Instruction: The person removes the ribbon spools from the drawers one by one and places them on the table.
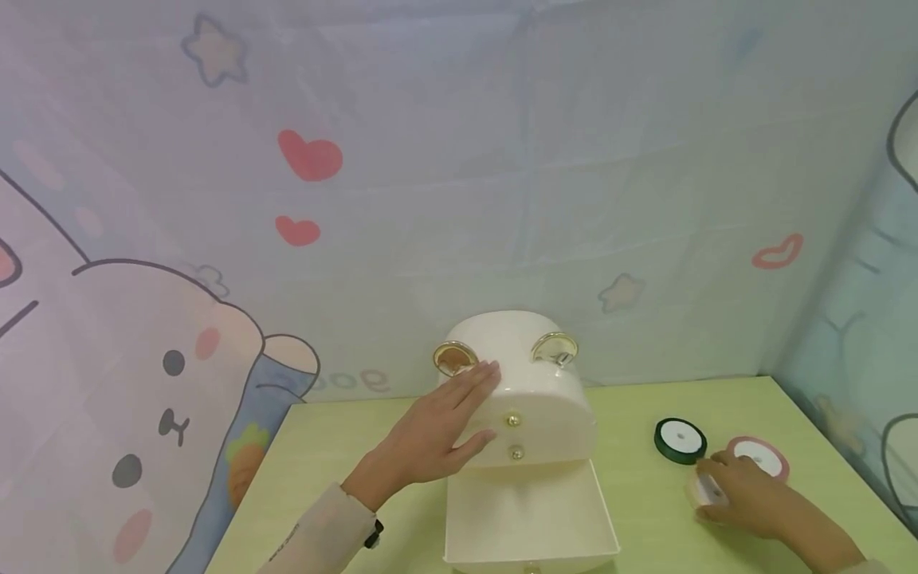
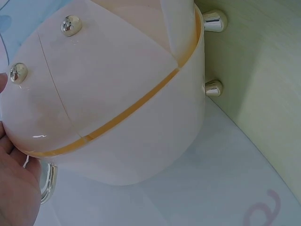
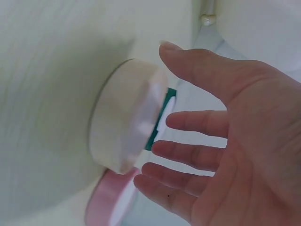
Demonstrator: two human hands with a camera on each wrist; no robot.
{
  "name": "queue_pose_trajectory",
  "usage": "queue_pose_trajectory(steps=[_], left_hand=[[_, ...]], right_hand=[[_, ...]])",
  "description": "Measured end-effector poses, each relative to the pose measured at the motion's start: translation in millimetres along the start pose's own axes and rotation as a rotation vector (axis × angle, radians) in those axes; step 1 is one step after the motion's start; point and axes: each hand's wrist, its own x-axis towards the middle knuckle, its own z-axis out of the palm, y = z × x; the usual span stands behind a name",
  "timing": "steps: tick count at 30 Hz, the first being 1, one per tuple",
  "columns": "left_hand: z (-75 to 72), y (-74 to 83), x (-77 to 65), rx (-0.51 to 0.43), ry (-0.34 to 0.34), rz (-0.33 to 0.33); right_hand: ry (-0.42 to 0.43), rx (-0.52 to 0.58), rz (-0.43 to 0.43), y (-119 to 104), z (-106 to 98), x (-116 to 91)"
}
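My left hand (image 1: 437,430) rests with straight fingers on the left of a white drawer box (image 1: 527,383), beside one of its gold-rimmed rings (image 1: 453,359). Gold knobs (image 2: 71,25) stud the box's front. Its bottom drawer (image 1: 531,510) is pulled out toward me. Over on the right, my right hand (image 1: 749,494) is at a cream ribbon spool (image 3: 124,115) lying on the table. In the right wrist view its thumb and fingers are spread near that spool's face. A green ribbon spool (image 1: 680,441) and a pink ribbon spool (image 1: 762,457) lie close by, the pink one partly behind the hand.
The light green table (image 1: 624,414) meets a printed cloth backdrop (image 1: 430,199) at its far edge. Another cloth wall (image 1: 878,335) runs along the right side. Gold feet (image 2: 215,21) show under the box.
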Motion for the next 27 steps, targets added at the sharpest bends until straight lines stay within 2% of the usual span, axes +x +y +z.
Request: queue_pose_trajectory(steps=[7,15,18,24,27], left_hand=[[-1.5,0.0,-0.9,0.001,-0.001,0.000],[0.3,0.4,-1.5,-0.002,0.002,0.000],[1.2,0.6,-1.1,-0.003,0.006,0.002],[2.2,0.3,-0.3,-0.001,0.018,0.007],[2.5,0.4,-0.5,0.000,0.019,0.006]], right_hand=[[0.015,0.000,0.002,-14.7,-14.7,-1.5],[0.133,-0.047,-0.093,-46.9,-30.9,-3.4],[0.206,-0.049,-0.165,-58.6,-36.5,-3.4],[0.435,-0.061,-0.390,-75.5,-44.1,1.8],[0.486,-0.067,-0.435,-84.4,-47.6,2.9]])
